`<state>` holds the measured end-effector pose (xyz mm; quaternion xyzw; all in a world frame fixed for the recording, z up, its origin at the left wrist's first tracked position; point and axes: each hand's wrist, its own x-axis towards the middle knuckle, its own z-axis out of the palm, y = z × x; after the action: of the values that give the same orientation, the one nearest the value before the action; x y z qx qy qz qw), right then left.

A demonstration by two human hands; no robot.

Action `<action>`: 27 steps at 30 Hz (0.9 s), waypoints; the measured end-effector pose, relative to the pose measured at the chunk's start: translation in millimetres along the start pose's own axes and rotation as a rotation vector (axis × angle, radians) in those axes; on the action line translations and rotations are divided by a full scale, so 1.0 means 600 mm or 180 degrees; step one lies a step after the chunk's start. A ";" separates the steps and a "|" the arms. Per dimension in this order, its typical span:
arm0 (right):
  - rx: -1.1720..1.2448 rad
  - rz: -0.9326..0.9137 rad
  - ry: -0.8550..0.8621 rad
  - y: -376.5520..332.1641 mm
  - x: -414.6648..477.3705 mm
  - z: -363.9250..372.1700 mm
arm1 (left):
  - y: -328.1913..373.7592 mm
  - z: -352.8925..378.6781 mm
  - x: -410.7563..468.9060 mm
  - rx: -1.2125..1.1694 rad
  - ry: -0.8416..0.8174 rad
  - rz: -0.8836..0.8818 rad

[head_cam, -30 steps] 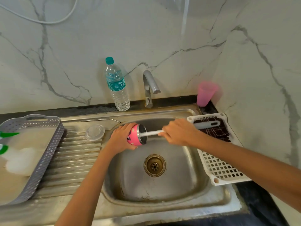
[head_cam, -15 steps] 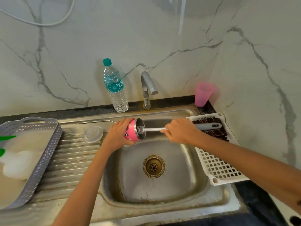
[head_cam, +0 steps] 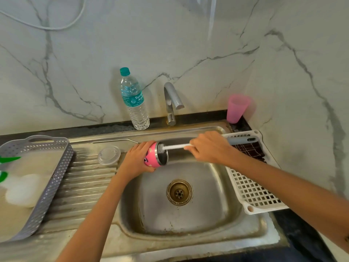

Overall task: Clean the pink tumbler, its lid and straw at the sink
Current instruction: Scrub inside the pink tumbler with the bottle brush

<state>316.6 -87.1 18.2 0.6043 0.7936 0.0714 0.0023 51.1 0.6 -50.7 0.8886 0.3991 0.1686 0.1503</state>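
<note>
- Over the sink (head_cam: 217, 222), the left hand (head_cam: 137, 160) grips the pink tumbler (head_cam: 154, 156) on its side.
- The right hand (head_cam: 208, 147) holds a bottle brush (head_cam: 174, 147), bristles inside the mouth.

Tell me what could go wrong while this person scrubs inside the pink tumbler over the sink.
1. The left hand alone holds the tumbler sideways over the basin; a hard push of the brush in the right hand might knock it loose.
2. The clear lid and metal straw lie near that hand; a slip could sweep them into the basin.
</note>
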 end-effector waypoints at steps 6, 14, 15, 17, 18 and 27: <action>0.0075 -0.0169 -0.0150 -0.014 -0.013 0.019 | -0.004 -0.013 0.010 0.0063 0.0094 -0.0066; 0.0102 -0.0004 -0.0121 0.000 -0.002 0.030 | 0.001 -0.015 0.010 0.0095 0.0094 -0.0021; 0.0095 -0.0143 -0.0097 -0.009 -0.006 0.029 | -0.001 -0.016 0.009 0.0077 0.0094 -0.0066; 0.0113 -0.0253 -0.0025 -0.013 0.002 0.015 | -0.001 -0.015 0.007 -0.0001 0.0022 -0.0161; 0.0096 -0.0162 -0.0028 -0.007 0.011 0.009 | 0.002 -0.012 0.006 -0.0024 -0.0033 -0.0167; 0.0008 -0.0342 -0.0100 -0.018 0.026 0.012 | 0.003 -0.008 0.009 0.0026 -0.0125 -0.0076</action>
<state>302.7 -74.2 11.2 0.5618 0.8249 0.0607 0.0178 53.9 4.1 -44.7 0.8876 0.4074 0.1476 0.1564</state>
